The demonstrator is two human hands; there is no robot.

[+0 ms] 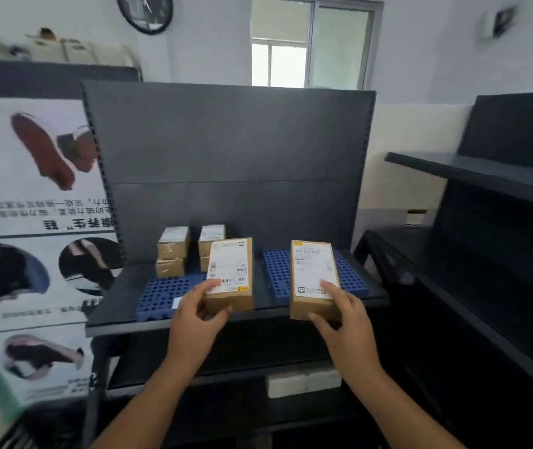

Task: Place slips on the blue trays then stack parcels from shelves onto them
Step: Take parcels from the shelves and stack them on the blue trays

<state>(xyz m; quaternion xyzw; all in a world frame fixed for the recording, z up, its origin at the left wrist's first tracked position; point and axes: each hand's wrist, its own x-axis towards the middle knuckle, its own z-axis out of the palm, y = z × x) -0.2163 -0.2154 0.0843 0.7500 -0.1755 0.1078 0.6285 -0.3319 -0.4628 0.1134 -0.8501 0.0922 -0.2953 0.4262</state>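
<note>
Two blue grid trays lie side by side on a dark shelf: the left tray point(164, 291) and the right tray point(276, 270). My left hand point(194, 319) grips a brown labelled parcel point(231, 273) over the left tray's right end. My right hand point(344, 322) grips a second labelled parcel point(313, 273) above the right tray's front. Two short stacks of small parcels point(172, 251) point(210, 236) stand at the back of the left tray. A white slip point(177, 302) shows on the left tray near my left thumb.
The dark shelf unit point(226, 150) has a tall back panel. Another dark shelf point(472, 176) stands to the right. A poster board point(28, 222) leans on the left. A white block point(302, 382) lies on a lower shelf.
</note>
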